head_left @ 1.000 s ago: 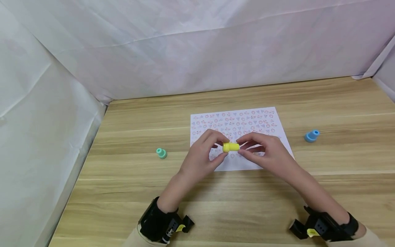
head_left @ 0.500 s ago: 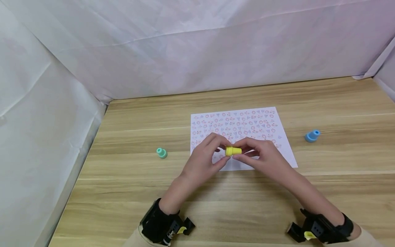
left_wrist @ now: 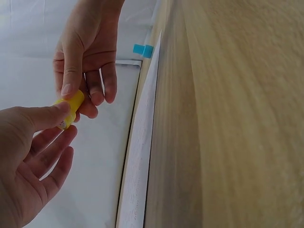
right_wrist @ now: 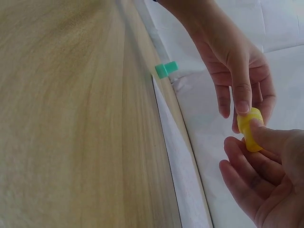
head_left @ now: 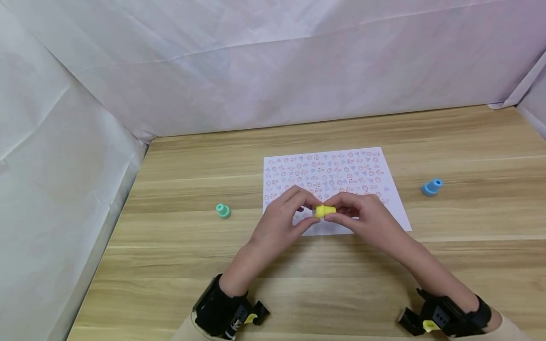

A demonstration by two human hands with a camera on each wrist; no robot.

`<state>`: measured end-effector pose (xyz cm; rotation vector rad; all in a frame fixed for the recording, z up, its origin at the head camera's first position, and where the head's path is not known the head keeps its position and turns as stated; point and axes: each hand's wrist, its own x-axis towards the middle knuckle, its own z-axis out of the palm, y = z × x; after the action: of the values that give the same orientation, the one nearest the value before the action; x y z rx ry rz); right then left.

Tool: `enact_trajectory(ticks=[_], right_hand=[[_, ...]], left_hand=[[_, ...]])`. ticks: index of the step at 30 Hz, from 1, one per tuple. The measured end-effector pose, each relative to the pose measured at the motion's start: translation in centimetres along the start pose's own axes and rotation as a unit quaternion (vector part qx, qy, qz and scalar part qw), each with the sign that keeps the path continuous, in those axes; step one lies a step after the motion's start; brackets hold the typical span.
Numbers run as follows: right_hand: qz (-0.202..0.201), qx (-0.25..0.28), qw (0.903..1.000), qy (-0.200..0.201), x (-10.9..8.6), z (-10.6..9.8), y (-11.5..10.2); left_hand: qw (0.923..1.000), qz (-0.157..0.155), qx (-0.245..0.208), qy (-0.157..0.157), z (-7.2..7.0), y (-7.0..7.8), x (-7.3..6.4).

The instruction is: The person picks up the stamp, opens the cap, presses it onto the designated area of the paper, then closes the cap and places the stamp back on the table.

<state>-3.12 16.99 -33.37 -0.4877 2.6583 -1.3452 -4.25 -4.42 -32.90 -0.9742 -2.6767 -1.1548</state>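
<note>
A small yellow stamp [head_left: 325,211] lies sideways between my two hands, above the patterned sheet. My left hand [head_left: 279,215] pinches its left, wider end between thumb and fingertips. From the right, my right hand [head_left: 367,213] grips the narrower end with thumb and forefinger. A pale bit shows at the left end, and the fingertips partly cover both ends. In the left wrist view the stamp [left_wrist: 72,105] sits between the two thumbs, and in the right wrist view it is a yellow, waisted piece [right_wrist: 250,128].
A white sheet [head_left: 322,163] printed with rows of small red and blue pictures lies under the hands on the wooden table [head_left: 192,265]. A green stamp-like piece [head_left: 223,211] stands to the left, a blue one [head_left: 432,187] to the right. White cloth [head_left: 273,71] hangs behind.
The right hand has moved in from the right and taken hold of the stamp's narrower end. The stamp and both hands have shifted slightly right and nearer the front.
</note>
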Motion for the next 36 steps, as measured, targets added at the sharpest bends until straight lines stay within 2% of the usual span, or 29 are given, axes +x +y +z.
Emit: enact_trajectory(ticks=[2, 5, 9, 14, 17, 23, 30, 36], right_hand=[[-0.004, 0.000, 1.0000, 0.003, -0.1, -0.2, 0.1], [-0.002, 0.003, 0.9998, 0.019, -0.4, -0.8, 0.7], [0.017, 0.013, 0.9987, 0.047, -1.6, -2.5, 2.0], [0.021, 0.010, 0.9980, 0.059, -3.0, -4.4, 3.3], [0.021, 0.003, 0.9977, 0.064, -3.6, -5.3, 4.0], [0.051, -0.015, 0.9951, 0.084, -4.7, -6.6, 5.3], [0.014, -0.010, 0.9934, 0.113, -5.3, -7.5, 6.4], [0.021, -0.015, 0.9900, 0.139, -5.3, -7.7, 6.6]], left_hand=[[1.0000, 0.003, -0.003, 0.002, -0.2, -0.1, 0.0], [0.9996, -0.005, -0.019, 0.022, -1.1, -0.5, -0.1], [0.9974, -0.039, -0.020, 0.058, -3.2, -1.3, -0.8], [0.9959, -0.067, -0.002, 0.061, -4.9, -1.9, -1.8], [0.9952, -0.076, 0.004, 0.062, -5.2, -2.1, -2.2], [0.9949, -0.078, 0.006, 0.063, -5.4, -2.6, -2.6], [0.9946, -0.083, 0.007, 0.062, -5.6, -2.9, -2.9], [0.9952, -0.073, 0.002, 0.065, -5.6, -3.1, -3.0]])
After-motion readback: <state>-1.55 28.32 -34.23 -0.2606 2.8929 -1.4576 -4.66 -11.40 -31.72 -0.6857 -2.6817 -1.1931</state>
